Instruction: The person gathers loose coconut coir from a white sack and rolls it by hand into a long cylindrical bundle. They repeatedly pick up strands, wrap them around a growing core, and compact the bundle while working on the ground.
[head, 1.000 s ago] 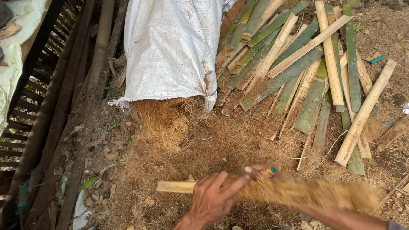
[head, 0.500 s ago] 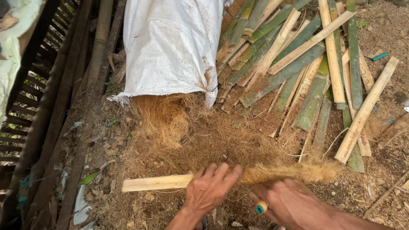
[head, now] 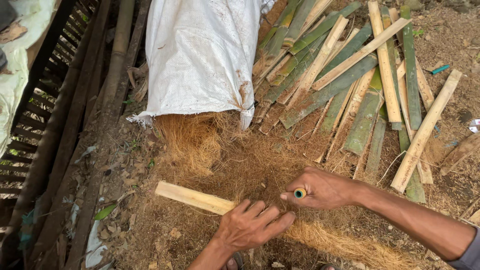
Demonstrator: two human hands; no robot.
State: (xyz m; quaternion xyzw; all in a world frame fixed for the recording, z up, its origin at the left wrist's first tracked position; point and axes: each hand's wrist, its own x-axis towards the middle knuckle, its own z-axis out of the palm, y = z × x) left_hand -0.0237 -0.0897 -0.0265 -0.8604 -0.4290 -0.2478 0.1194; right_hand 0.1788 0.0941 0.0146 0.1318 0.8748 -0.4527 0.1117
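A pale split bamboo stick [head: 192,197] lies on the ground, its right part wrapped in brown coconut fibre [head: 345,243]. My left hand [head: 252,225] lies flat over the stick where the fibre begins, fingers spread. My right hand [head: 322,188] is just above it, closed around a small spool [head: 300,193] with a yellow and green end. Loose coconut fibre [head: 200,142] covers the soil around both hands.
A white woven sack [head: 197,55] lies open at the top, fibre spilling from its mouth. Several split bamboo slats [head: 350,65], green and pale, are piled at the upper right. Dark bamboo poles and a slatted frame [head: 55,100] run along the left.
The stick has swung so its bare end points up-left. My right hand has come up from the bottom edge with the spool to a spot above my left hand.
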